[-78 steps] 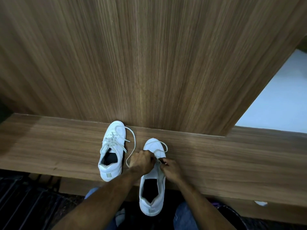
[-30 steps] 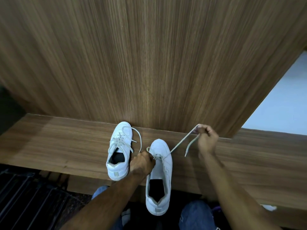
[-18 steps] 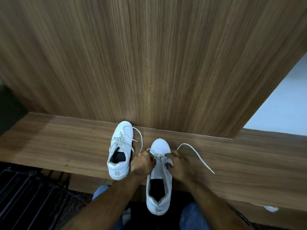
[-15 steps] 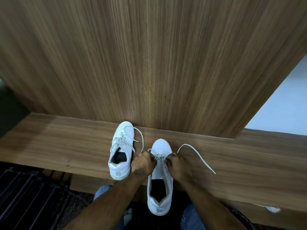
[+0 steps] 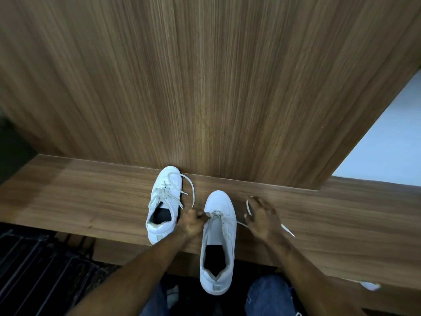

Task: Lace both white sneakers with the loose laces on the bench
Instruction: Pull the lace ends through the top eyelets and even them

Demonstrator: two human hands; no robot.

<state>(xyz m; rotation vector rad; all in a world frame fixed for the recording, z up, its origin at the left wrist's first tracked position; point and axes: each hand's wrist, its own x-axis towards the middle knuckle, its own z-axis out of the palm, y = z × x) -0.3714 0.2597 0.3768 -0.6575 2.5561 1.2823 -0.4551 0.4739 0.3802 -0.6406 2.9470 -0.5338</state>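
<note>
While left hand point(image 5: 191, 224) pinches lace point(image 5: 215, 215), right hand point(image 5: 262, 218) spread, covering lace's free end.

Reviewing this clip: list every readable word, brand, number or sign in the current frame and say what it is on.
None can be read.
Left sneaker: no visible print or logo.
Right sneaker: a small pale patch at the heel, no legible text.
Bench and wood panel: grain only, no marks.
Jeans: no readable label.
</note>
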